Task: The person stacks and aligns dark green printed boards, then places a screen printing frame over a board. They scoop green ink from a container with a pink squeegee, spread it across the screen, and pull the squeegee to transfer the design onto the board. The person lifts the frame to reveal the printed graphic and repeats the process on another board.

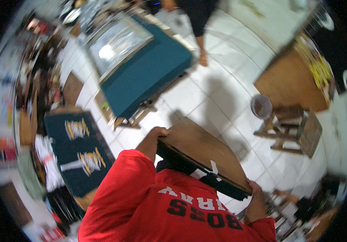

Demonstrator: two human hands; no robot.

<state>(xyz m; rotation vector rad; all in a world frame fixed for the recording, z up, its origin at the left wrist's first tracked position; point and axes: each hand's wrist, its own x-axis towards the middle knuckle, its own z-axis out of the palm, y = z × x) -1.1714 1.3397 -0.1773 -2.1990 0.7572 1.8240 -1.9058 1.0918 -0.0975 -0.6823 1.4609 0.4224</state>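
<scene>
I hold a stack of flat boards (203,151) in front of my red shirt, its top brown and its lower layers dark. My left hand (160,132) grips the far left corner, thumb over the top edge. My right hand (252,188) grips the near right corner. A small white strip (213,168) sticks to the top near the front edge. To my left lies a dark teal board (56,145) with two printed emblems in white and yellow (76,130).
Ahead stands a teal-topped table (145,80) with a framed screen (121,44). Another person's leg (199,42) stands beside it. At right are a wooden stool (308,135), a bucket (261,107) and a brown board (286,82). Assorted items (40,72) line the left wall.
</scene>
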